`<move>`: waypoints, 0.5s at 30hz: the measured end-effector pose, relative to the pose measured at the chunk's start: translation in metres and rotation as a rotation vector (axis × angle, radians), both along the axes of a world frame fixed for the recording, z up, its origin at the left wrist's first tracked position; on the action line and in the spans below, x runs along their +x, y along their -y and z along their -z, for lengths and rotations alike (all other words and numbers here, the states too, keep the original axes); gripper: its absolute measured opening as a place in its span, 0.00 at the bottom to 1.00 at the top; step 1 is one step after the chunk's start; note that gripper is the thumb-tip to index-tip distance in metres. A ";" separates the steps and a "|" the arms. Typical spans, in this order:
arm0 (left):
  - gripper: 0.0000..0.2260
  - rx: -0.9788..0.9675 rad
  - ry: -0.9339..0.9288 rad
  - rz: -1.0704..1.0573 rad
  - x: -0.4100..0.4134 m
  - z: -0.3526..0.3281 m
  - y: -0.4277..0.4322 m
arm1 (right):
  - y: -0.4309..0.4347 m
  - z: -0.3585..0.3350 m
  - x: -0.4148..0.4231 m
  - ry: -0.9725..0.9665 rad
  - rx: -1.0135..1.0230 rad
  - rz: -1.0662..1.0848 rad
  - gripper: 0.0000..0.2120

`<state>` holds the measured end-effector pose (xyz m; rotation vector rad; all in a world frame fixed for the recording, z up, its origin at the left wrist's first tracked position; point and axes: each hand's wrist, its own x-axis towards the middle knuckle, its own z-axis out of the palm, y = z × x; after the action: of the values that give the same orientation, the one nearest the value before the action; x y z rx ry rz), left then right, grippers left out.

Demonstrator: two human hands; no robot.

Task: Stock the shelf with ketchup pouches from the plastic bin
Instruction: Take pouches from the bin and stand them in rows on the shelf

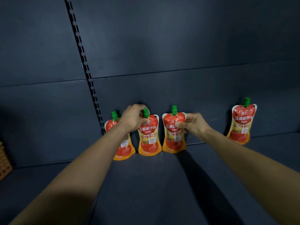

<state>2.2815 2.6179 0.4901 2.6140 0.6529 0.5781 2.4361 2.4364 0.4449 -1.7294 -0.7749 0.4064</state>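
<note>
Several red-and-orange ketchup pouches with green caps stand upright along the back of the dark shelf (146,184). My left hand (132,116) grips the top of the second pouch (148,138) around its cap. Partly hidden behind my left forearm is the leftmost pouch (125,148). My right hand (194,124) pinches the right edge of the third pouch (172,135), thumb on its front. A fourth pouch (241,122) stands alone further right, leaning on the back panel. The plastic bin is out of view.
A slotted upright rail (84,65) runs down the dark back panel left of the pouches. A woven tan basket (4,159) sits at the far left edge. Shelf surface lies bare between the third and fourth pouches.
</note>
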 end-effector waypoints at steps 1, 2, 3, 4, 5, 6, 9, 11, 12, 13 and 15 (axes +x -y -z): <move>0.12 0.005 0.002 -0.002 0.000 0.000 0.000 | -0.001 0.000 0.000 -0.002 0.005 0.005 0.14; 0.13 0.015 0.001 -0.008 0.001 -0.001 0.001 | -0.001 0.000 0.001 -0.004 0.009 0.010 0.15; 0.14 0.033 -0.004 -0.018 0.000 -0.001 0.002 | -0.001 0.000 0.000 -0.006 0.011 0.015 0.16; 0.15 0.066 -0.009 -0.031 0.000 -0.002 0.004 | -0.001 0.000 -0.001 -0.010 0.010 0.020 0.17; 0.17 0.112 -0.013 -0.050 -0.001 -0.003 0.006 | -0.001 0.001 -0.002 -0.014 0.009 0.025 0.18; 0.18 0.164 -0.015 -0.071 -0.002 -0.004 0.008 | -0.001 0.003 -0.003 -0.009 0.005 0.033 0.18; 0.23 0.326 0.020 -0.116 -0.005 -0.006 0.018 | 0.001 0.006 -0.006 0.076 -0.038 0.104 0.21; 0.25 0.466 0.071 -0.116 -0.007 -0.005 0.027 | 0.009 0.007 -0.011 0.136 -0.057 0.162 0.25; 0.26 0.523 0.107 -0.103 -0.009 -0.003 0.034 | 0.016 0.008 -0.015 0.179 -0.075 0.184 0.28; 0.26 0.553 0.151 -0.081 -0.011 0.000 0.041 | 0.025 0.009 -0.019 0.241 -0.108 0.203 0.31; 0.27 0.552 0.233 -0.016 -0.014 0.010 0.062 | 0.050 0.013 -0.027 0.400 -0.190 0.231 0.34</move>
<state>2.2672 2.5555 0.4799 2.9638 0.4894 1.1912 2.4094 2.3866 0.4319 -2.0863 -0.8248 -0.0292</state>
